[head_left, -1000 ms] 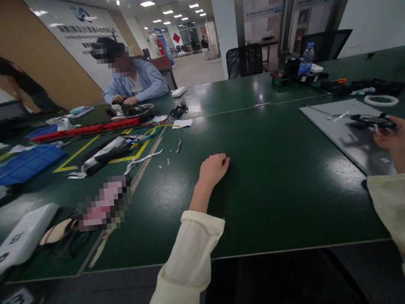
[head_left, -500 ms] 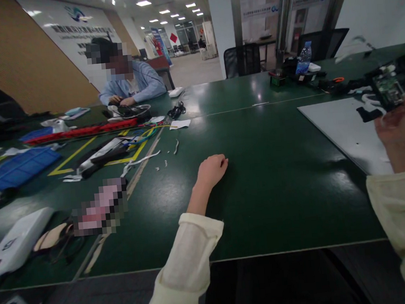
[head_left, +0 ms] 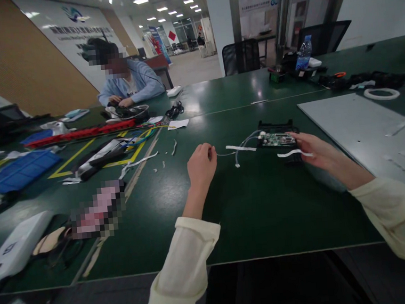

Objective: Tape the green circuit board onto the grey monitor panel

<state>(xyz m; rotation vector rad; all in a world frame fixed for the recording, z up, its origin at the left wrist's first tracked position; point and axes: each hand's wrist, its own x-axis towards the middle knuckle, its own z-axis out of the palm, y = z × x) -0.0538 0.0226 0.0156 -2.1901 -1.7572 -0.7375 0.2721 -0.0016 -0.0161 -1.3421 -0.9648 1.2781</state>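
Note:
A black frame with a green circuit board (head_left: 278, 139) is held at its right side by my right hand (head_left: 317, 150), fingers closed on the edge. Thin grey cables trail from the board to the left, one ending in a small white connector (head_left: 237, 165). My left hand (head_left: 202, 165) is closed, with the end of a thin wire (head_left: 226, 154) meeting its fingertips. White strips hang by the board: one strip (head_left: 241, 148) at its left, another strip (head_left: 289, 153) in front of my right fingers. The tips of my left fingers are partly hidden.
At right lies a grey-white panel (head_left: 356, 124), with a white ring (head_left: 382, 94) at its far edge. A water bottle (head_left: 303, 54) stands behind. On the left are a blue bin (head_left: 19, 170), a phone (head_left: 99, 208) and a white case (head_left: 17, 248). A person (head_left: 129, 82) sits across the table.
My right hand has brought the circuit board from the far right, above the panel, to the middle in front of me. My left hand has shifted slightly left and now meets a wire.

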